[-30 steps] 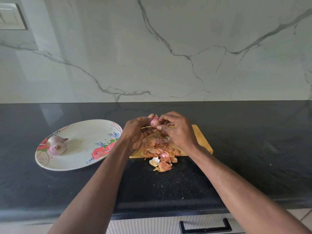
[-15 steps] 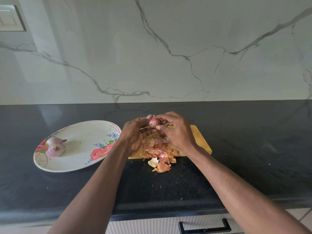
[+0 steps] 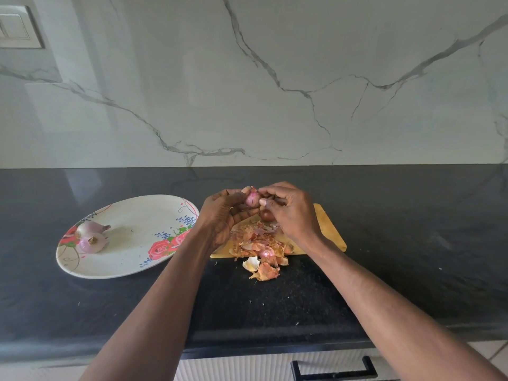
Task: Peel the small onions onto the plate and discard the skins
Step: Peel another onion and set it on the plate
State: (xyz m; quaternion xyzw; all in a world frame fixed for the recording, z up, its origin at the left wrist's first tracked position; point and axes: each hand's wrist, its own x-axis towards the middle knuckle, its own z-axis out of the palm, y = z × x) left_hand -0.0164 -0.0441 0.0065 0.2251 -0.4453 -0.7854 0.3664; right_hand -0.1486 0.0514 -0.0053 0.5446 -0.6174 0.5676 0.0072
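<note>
Both hands are up together over the board, working one small pink-purple onion (image 3: 252, 198). The left hand (image 3: 224, 215) cradles it from below, fingers curled round its body, while the right hand (image 3: 288, 213) pinches at its top with thumb and fingertips, just where the papery skin lifts. It looks a light, firm little bulb, slick once bare, so the cupping grip below seems the safe hold, and the dry tip the place to tear from. The skin itself looks thin and brittle, likely to come off in flakes.

Directly under the hands sits the pale wooden cutting board (image 3: 328, 229), heaped with orange-pink onion skins (image 3: 261, 243), some spilling nearer onto the black speckled desk (image 3: 412, 243). A dark unpeeled onion (image 3: 266, 215) lies just below the right hand's fingers. Well out past the left hand, the white oval rose-patterned plate (image 3: 132, 259) holds two peeled pale-purple onions (image 3: 90, 236).
</note>
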